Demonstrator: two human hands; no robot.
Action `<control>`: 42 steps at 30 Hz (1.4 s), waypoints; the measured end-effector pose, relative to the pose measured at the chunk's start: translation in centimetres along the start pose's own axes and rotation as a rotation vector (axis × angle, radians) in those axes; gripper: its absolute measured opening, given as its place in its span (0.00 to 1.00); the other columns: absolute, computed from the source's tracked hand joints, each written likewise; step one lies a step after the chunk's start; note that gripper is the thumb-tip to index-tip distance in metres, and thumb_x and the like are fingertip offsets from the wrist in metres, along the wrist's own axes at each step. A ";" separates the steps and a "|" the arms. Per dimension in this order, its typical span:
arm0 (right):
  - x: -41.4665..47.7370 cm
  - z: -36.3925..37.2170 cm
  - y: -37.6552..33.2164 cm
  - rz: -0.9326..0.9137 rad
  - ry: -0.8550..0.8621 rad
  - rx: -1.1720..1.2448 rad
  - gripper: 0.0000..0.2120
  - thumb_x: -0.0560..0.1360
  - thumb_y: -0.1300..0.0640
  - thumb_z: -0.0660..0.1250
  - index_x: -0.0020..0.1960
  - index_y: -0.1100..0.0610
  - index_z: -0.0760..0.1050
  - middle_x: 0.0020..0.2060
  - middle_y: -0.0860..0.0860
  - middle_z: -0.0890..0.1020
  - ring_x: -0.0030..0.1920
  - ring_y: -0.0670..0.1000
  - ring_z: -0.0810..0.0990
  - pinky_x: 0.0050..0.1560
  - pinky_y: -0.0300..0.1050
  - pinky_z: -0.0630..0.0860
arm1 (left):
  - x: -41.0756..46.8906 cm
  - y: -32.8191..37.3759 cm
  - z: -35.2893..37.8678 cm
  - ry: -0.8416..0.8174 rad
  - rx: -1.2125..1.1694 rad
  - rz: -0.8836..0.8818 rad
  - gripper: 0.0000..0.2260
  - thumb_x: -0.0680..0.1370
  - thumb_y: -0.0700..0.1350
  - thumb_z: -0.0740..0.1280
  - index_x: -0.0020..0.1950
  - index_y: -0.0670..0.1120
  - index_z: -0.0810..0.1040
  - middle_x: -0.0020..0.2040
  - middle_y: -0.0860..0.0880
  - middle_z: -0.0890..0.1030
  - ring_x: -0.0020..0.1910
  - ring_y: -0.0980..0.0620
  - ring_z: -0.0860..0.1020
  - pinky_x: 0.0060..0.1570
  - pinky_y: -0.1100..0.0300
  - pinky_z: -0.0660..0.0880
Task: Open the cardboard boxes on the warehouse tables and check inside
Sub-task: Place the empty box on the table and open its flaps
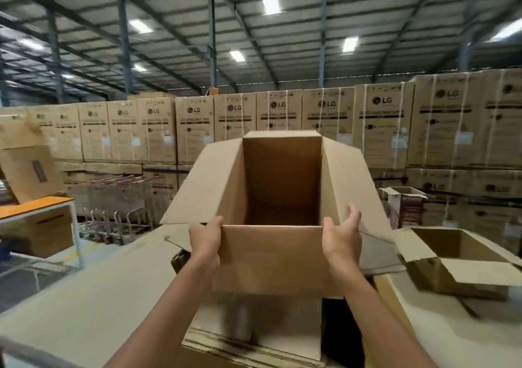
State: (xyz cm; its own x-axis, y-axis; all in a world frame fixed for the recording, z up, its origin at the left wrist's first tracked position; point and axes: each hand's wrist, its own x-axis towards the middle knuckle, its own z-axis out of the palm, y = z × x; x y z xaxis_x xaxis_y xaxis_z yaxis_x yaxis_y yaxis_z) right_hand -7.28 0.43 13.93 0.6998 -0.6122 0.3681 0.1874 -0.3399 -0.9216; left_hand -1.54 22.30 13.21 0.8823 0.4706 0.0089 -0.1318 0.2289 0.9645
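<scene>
A brown cardboard box [271, 257] is held up in front of me, tilted so its open mouth faces me. All its flaps are spread outward and the inside looks bare. My left hand [204, 240] grips the near left corner of the box, with the thumb at the rim. My right hand [341, 237] grips the near right corner, fingers reaching onto the right flap. Below the box lie flattened cardboard pieces [254, 331] on the pale table [93, 305].
A second open box [457, 257] rests on the table at right, and a small open carton [404, 204] stands behind it. A wall of large stacked appliance cartons [381, 124] fills the background. Metal trolleys [118, 209] and an orange-topped table [36, 209] are at left.
</scene>
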 end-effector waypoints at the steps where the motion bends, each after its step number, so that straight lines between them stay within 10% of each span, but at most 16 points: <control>1: -0.3 0.5 0.0 0.019 0.006 -0.021 0.29 0.81 0.54 0.61 0.79 0.46 0.52 0.74 0.53 0.69 0.64 0.59 0.76 0.59 0.56 0.78 | 0.7 -0.3 -0.2 -0.022 0.005 -0.020 0.11 0.78 0.47 0.68 0.50 0.40 0.72 0.46 0.44 0.75 0.49 0.44 0.74 0.51 0.48 0.72; 18: -2.5 4.1 -4.8 0.019 0.185 -0.200 0.25 0.80 0.53 0.62 0.76 0.48 0.61 0.65 0.53 0.75 0.59 0.55 0.77 0.55 0.58 0.80 | 7.7 1.9 -3.1 -0.340 0.184 0.138 0.17 0.79 0.54 0.66 0.56 0.40 0.73 0.49 0.42 0.77 0.46 0.48 0.75 0.42 0.53 0.70; 23: -1.3 3.7 -5.0 -0.024 0.224 -0.157 0.22 0.80 0.55 0.64 0.73 0.49 0.67 0.53 0.49 0.75 0.48 0.50 0.78 0.37 0.44 0.76 | 8.9 3.1 -2.6 -0.374 0.222 0.240 0.14 0.78 0.51 0.68 0.49 0.39 0.76 0.44 0.43 0.78 0.43 0.48 0.75 0.38 0.55 0.69; 36: 0.0 6.0 4.0 0.256 0.039 -0.403 0.09 0.77 0.56 0.65 0.54 0.54 0.82 0.46 0.50 0.82 0.44 0.51 0.78 0.38 0.43 0.73 | 11.3 -3.1 -2.3 -0.505 0.478 -0.036 0.08 0.76 0.43 0.66 0.45 0.39 0.75 0.35 0.41 0.79 0.23 0.47 0.77 0.32 0.58 0.72; 39: -0.1 5.5 4.6 0.226 0.016 -0.471 0.10 0.78 0.54 0.65 0.57 0.52 0.81 0.47 0.49 0.82 0.45 0.50 0.78 0.39 0.43 0.73 | 11.9 -3.5 -2.2 -0.357 0.553 0.121 0.25 0.75 0.44 0.72 0.66 0.38 0.67 0.62 0.35 0.76 0.51 0.40 0.79 0.49 0.51 0.76; 42: -0.4 4.7 3.9 0.156 0.022 -0.797 0.08 0.77 0.48 0.64 0.52 0.48 0.80 0.43 0.47 0.81 0.43 0.50 0.79 0.44 0.45 0.77 | 12.6 -3.6 -2.6 -0.115 0.688 0.376 0.56 0.70 0.48 0.78 0.80 0.43 0.36 0.80 0.37 0.45 0.77 0.32 0.52 0.72 0.37 0.60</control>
State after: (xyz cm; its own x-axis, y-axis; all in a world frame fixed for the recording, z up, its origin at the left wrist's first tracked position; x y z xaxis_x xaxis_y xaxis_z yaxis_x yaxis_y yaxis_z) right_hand -3.56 2.74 9.57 0.6622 -0.7055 0.2526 -0.4640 -0.6507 -0.6011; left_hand 8.92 29.60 9.15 0.8803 0.3122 0.3572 -0.1540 -0.5241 0.8376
